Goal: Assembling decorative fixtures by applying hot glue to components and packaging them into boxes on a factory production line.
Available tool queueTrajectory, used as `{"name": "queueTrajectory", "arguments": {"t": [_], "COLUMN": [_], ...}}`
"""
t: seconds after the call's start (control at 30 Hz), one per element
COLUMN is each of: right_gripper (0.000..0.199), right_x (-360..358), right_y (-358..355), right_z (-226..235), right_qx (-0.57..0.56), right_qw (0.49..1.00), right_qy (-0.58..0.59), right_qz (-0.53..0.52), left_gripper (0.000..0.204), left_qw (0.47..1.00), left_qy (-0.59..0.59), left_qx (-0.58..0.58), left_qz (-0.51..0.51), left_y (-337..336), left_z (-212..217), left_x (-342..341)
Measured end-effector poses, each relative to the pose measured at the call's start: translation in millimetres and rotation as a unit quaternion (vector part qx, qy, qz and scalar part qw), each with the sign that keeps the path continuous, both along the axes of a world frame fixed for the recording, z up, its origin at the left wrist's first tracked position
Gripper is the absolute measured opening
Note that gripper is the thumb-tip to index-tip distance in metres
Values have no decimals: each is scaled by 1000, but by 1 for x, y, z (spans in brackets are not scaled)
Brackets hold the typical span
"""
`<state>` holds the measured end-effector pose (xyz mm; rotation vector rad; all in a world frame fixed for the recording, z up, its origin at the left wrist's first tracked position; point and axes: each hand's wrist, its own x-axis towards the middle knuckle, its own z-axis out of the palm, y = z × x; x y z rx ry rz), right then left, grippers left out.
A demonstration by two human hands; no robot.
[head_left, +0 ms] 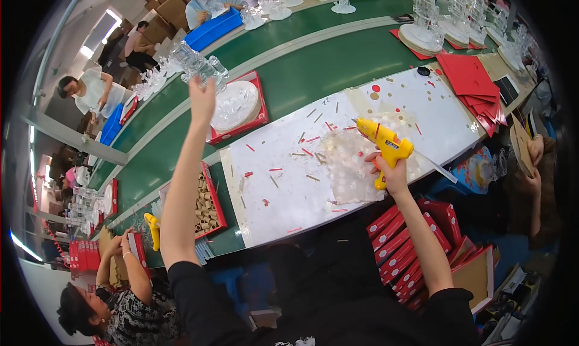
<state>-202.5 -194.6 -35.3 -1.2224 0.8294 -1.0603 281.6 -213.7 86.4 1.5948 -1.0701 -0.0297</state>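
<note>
My left hand (202, 98) is stretched far out over the green conveyor belt (313, 68), holding a clear plastic ornament (196, 62) above a round clear base (236, 104) that lies in a red box lid. My right hand (392, 172) grips a yellow glue gun (383, 144) over the white work sheet (283, 165), its nozzle pointing left. The sheet is littered with small red and brown stick pieces and a patch of dried clear glue (347, 165).
A red tray of brown tubes (208, 204) sits left of the sheet, with another yellow glue gun (153, 230) beside it. Stacked red boxes (404, 249) lie by my right side. Red lids and clear ornaments (458, 26) stand at far right. Other people work along the belt.
</note>
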Motion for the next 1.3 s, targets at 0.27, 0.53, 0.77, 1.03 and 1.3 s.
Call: {"name": "queueTrajectory", "arguments": {"t": [0.27,0.53,0.77,1.03,1.3], "right_gripper": [28,30,31,33,41], "right_x": [2,18,-8,18,-43], "right_y": [1,9,0,-6,-41], "right_z": [3,8,1,19,55], "right_qx": [-8,-31,-52,63,156], "right_qw": [1000,999,997,992,962], "right_qy": [17,19,65,104,209], "right_qz": [9,8,-1,35,81], "left_gripper": [36,66,59,51,50], "left_qw": [943,894,940,891,891], "left_qy": [-5,-331,-233,-337,-340], "left_qx": [274,301,216,275,258], "left_qz": [-191,-28,-126,-126,-154], "left_y": [92,86,173,222,222], "left_z": [-97,-128,-111,-108,-140], "left_x": [-78,-93,-203,-203,-190]}}
